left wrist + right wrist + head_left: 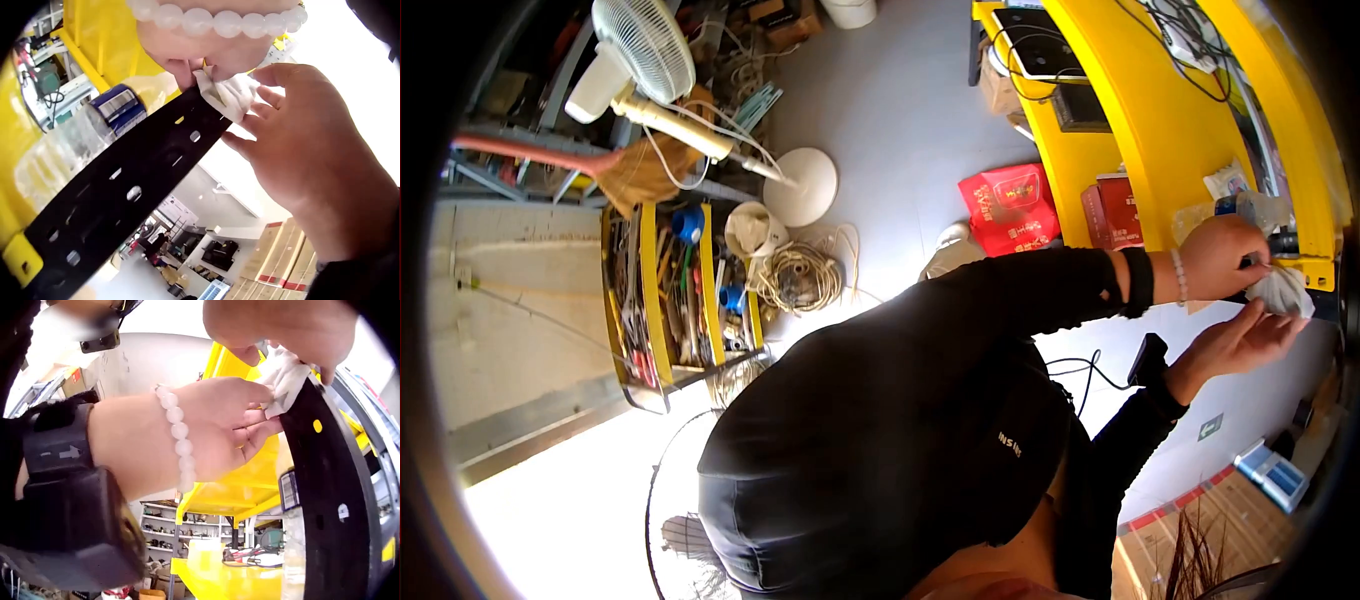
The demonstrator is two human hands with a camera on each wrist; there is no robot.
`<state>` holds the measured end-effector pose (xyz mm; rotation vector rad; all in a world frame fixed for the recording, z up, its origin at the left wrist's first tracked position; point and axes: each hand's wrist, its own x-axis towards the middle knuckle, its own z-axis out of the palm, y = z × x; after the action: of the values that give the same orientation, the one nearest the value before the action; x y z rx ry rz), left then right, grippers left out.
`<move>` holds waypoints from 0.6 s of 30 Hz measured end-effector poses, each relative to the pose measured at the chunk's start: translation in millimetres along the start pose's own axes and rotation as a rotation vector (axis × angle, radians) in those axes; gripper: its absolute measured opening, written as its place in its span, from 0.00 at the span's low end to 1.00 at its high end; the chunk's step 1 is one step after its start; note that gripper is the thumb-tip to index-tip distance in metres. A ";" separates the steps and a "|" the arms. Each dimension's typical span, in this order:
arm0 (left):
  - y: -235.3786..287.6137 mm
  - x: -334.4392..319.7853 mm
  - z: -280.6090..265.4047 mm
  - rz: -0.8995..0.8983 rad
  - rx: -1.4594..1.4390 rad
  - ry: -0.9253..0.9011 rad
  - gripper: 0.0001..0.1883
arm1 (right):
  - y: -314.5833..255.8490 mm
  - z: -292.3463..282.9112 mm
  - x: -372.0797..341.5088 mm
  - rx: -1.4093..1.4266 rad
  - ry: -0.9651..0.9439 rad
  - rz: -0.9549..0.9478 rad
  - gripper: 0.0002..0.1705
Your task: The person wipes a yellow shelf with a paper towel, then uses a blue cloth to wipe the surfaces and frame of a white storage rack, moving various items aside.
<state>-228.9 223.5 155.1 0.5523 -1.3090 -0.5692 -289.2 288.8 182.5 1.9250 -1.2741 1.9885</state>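
Observation:
A crumpled white cloth [1282, 292] lies between the two hands, at the end of a black upright with punched holes [134, 181]. My left hand [1215, 258], with a pale bead bracelet, pinches the cloth between curled fingers and thumb. From the other side my right hand [1245, 340] grips its edge with thumb and fingertips. In the left wrist view the cloth [228, 97] wraps over the upright's end, fingertips of both hands right at it. The right wrist view has the cloth [284, 378] against the same end; part of it is hidden behind the fingers.
Beside the upright, a clear plastic bottle with a blue label [119, 106] lies by the yellow shelving [1145, 130]. A red bag [1012, 210] is on the floor below. Behind me are a standing fan [640, 45], a coil of rope [800, 278] and a tool rack [662, 290].

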 end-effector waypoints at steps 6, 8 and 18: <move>12.0 11.5 15.3 -0.048 -0.071 0.100 0.11 | 1.9 -10.7 10.3 -0.218 0.004 -0.035 0.33; 2.7 8.5 24.0 0.075 -0.040 0.154 0.12 | 8.3 -10.0 4.4 -0.185 -0.008 -0.022 0.32; -8.2 -7.9 24.2 0.518 0.365 0.111 0.07 | 14.9 1.0 -45.9 0.207 -0.015 0.407 0.25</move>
<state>-254.6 221.4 148.0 0.5046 -1.3888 0.1300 -288.1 299.9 135.5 1.8855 -1.6330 2.3827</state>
